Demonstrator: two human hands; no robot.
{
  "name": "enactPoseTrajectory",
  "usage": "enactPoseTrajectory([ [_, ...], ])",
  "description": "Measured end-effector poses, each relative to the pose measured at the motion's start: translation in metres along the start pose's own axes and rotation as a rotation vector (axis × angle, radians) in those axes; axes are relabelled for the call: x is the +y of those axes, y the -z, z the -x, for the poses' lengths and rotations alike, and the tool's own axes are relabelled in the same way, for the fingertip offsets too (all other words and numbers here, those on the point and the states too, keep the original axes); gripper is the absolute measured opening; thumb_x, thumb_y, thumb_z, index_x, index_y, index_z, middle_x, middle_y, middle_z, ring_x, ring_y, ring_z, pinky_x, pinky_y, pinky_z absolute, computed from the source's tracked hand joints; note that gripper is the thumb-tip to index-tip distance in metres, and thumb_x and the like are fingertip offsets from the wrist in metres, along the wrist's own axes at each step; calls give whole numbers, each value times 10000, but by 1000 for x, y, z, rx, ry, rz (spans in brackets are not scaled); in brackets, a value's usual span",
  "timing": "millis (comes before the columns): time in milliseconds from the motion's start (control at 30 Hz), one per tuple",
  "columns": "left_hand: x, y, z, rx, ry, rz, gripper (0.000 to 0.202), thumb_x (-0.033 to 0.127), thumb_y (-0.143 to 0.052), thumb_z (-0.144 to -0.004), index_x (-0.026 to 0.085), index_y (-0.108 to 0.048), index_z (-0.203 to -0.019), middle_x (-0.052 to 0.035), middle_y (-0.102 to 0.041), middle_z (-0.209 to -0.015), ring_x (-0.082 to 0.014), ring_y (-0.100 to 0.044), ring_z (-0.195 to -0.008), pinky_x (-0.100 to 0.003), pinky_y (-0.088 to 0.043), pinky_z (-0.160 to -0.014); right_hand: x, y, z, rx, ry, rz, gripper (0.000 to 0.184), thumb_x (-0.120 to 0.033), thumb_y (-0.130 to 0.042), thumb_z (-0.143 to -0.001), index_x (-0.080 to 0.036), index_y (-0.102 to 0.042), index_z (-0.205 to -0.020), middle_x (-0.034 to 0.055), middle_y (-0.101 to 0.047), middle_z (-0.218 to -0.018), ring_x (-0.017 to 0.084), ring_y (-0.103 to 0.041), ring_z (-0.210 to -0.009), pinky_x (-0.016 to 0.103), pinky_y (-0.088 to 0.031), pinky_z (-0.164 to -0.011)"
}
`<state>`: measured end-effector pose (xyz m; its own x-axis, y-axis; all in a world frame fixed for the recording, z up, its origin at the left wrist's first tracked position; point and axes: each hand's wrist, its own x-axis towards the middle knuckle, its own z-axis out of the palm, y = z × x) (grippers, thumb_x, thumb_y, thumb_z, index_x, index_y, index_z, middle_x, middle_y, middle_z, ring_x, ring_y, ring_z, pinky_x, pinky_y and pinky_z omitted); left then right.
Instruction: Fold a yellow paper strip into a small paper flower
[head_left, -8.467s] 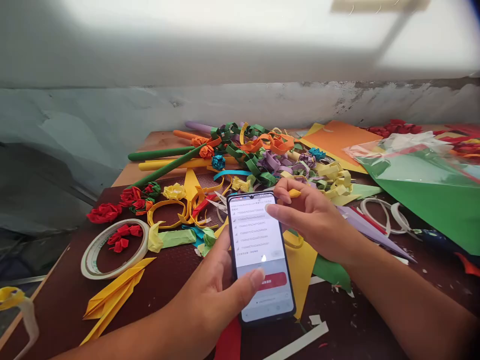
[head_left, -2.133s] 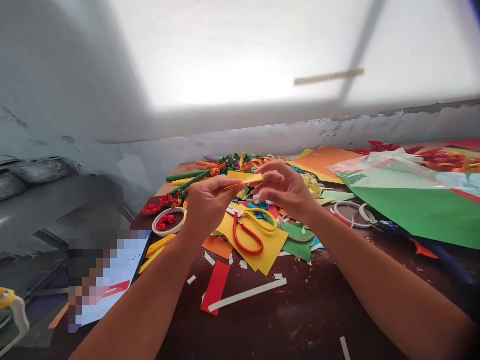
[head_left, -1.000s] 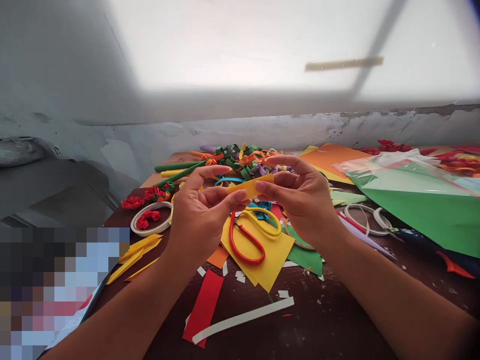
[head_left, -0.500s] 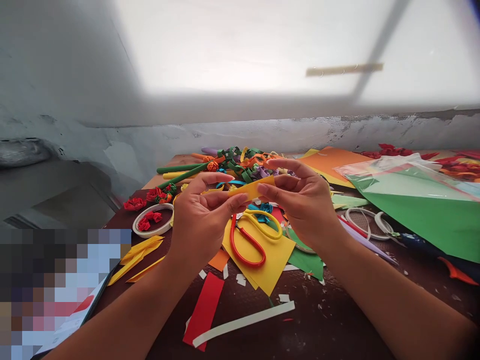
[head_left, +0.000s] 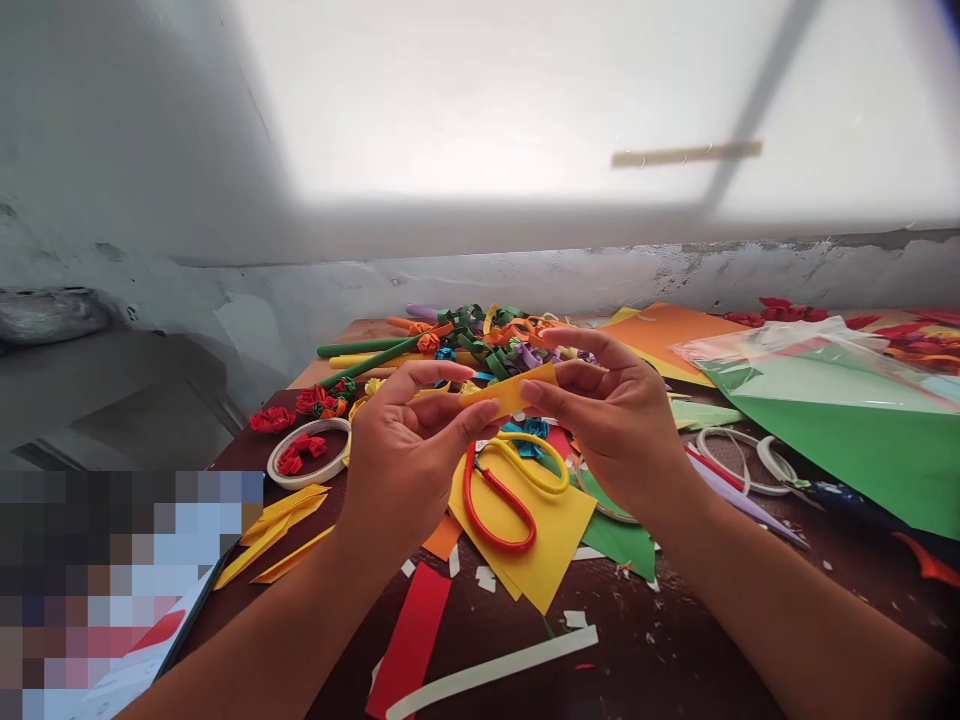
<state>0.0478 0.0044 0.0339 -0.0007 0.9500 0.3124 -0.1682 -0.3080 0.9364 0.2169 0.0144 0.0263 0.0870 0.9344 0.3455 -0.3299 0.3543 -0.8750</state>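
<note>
Between my two hands a yellow paper strip [head_left: 510,397] is held up above the table. My left hand [head_left: 409,430] pinches its left end between thumb and fingers, with the index finger raised. My right hand [head_left: 611,410] pinches the right end in the same way, its index finger also lifted off the paper. Below the strip, scissors with one red and one yellow handle [head_left: 501,540] lie on yellow paper sheets [head_left: 555,560]; their blades are hidden. A blue paper flower [head_left: 527,438] lies just behind the handles.
Left of my hands are a tape roll [head_left: 274,468] with red paper pieces inside, and folded yellow strips [head_left: 281,520]. A red strip [head_left: 412,640] and a white strip [head_left: 495,672] lie in front. Green sheets [head_left: 840,440] spread at right; curled paper [head_left: 487,330] is heaped behind.
Both hands keep their pinch on the yellow paper strip, which has hardly moved against the table. The whole view has shifted slightly, so things appear a little lower.
</note>
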Motion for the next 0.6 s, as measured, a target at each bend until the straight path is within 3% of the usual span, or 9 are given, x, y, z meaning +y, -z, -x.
enactPoseTrajectory([
  [233,0,-3,2,40,-58,-38,136,261,-884,-736,225,-836,-857,-16,-816,-835,-200,-780,-760,-310,-670,-761,0,1,0,-2,-26,-26,547,-216,-985,-580,-255,-730,-1062,-35,-757,-722,149,-723,-649,288,-631,-680],
  [433,-1,0,0,16,-59,-29,198,253,-889,-737,270,-844,-929,5,-815,-812,-157,-774,-699,-234,-658,-701,0,2,1,-15,-38,-20,577,-223,-985,-583,-251,-729,-1099,-24,-763,-748,153,-724,-681,285,-625,-686],
  [600,-1,-2,2,25,-46,-25,124,237,-870,-759,260,-846,-878,2,-812,-812,-176,-784,-733,-262,-669,-721,2,2,0,-10,-36,-30,578,-247,-985,-589,-259,-724,-1104,-37,-753,-737,159,-727,-662,310,-635,-699],
])
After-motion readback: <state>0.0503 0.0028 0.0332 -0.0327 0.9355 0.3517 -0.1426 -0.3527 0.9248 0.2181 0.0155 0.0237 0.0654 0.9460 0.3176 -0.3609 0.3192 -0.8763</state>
